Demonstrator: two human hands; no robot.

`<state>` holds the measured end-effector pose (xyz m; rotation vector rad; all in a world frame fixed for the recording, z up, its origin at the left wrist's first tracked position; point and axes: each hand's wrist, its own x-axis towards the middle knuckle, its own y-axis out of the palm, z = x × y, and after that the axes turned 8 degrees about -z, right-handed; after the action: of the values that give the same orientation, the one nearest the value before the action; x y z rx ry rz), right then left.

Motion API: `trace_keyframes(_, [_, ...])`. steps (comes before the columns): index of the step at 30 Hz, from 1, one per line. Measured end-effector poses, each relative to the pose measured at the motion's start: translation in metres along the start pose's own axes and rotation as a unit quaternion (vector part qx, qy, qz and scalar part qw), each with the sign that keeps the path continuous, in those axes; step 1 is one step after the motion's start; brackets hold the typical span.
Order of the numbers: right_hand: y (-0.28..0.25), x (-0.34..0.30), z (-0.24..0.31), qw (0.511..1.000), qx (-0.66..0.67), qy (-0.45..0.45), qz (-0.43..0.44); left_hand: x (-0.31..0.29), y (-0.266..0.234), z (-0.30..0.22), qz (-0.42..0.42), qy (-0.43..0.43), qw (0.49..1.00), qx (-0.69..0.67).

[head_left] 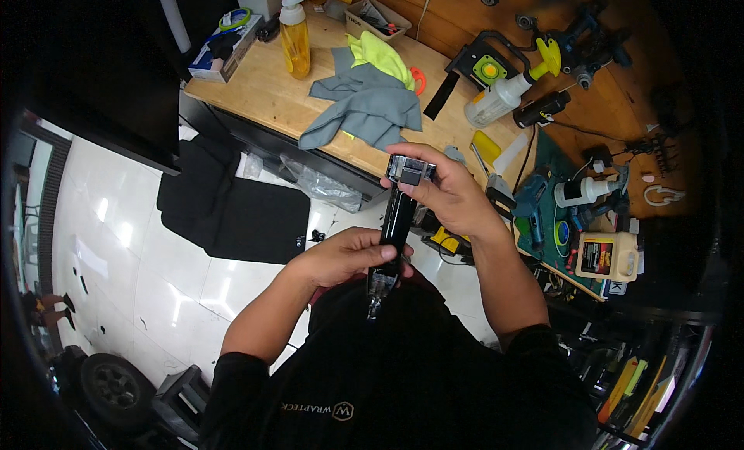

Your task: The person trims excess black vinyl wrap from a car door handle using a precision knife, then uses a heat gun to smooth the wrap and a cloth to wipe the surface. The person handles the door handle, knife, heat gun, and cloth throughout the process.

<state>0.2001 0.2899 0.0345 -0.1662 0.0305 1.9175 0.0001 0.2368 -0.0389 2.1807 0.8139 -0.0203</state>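
Note:
Both my hands hold one long, glossy black part [396,224] upright in front of my body. Its upper end is a boxy, clear-and-dark head, and clear plastic shows at its lower tip; what it is exactly I cannot make out. My left hand [349,256] wraps round the lower shaft, thumb lying across the front. Up at the head, my right hand [449,188] grips with thumb and fingers on either side. Just beyond lie a crumpled grey cloth [364,109] and a yellow-green cloth [381,56] on the wooden workbench [252,101].
A pump bottle of amber liquid [295,43] stands on the bench. To the right are a spray bottle [496,100], a work light [488,66], a teal cordless tool [532,206] and a beige jug [608,256]. Black mats [260,221] lie on the floor, with a wheel [116,389] at lower left.

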Motion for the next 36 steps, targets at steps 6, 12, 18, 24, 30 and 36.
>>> trace_keyframes(6, [-0.023,-0.008,-0.009,0.999,0.022,-0.045,0.002,0.012,0.027,0.004,-0.072,0.046,0.991,0.103])
trace_keyframes(12, [-0.058,-0.022,-0.005,0.998,0.066,0.008,0.023,0.026,0.051,0.025,-0.131,0.099,0.960,0.225])
trace_keyframes(18, [-0.095,-0.037,-0.003,0.996,0.073,-0.030,0.037,0.044,0.092,0.006,-0.177,0.048,0.920,0.347])
trace_keyframes(24, [-0.119,-0.044,-0.014,0.996,0.053,-0.068,0.018,0.069,0.101,0.011,-0.151,0.136,0.896,0.396])
trace_keyframes(30, [-0.128,-0.050,-0.010,0.993,0.063,-0.103,0.007,0.076,0.118,0.016,-0.207,0.117,0.862,0.447])
trace_keyframes(36, [-0.122,-0.048,-0.002,0.988,0.115,-0.096,0.025,0.065,0.118,0.011,-0.109,0.118,0.963,0.217])
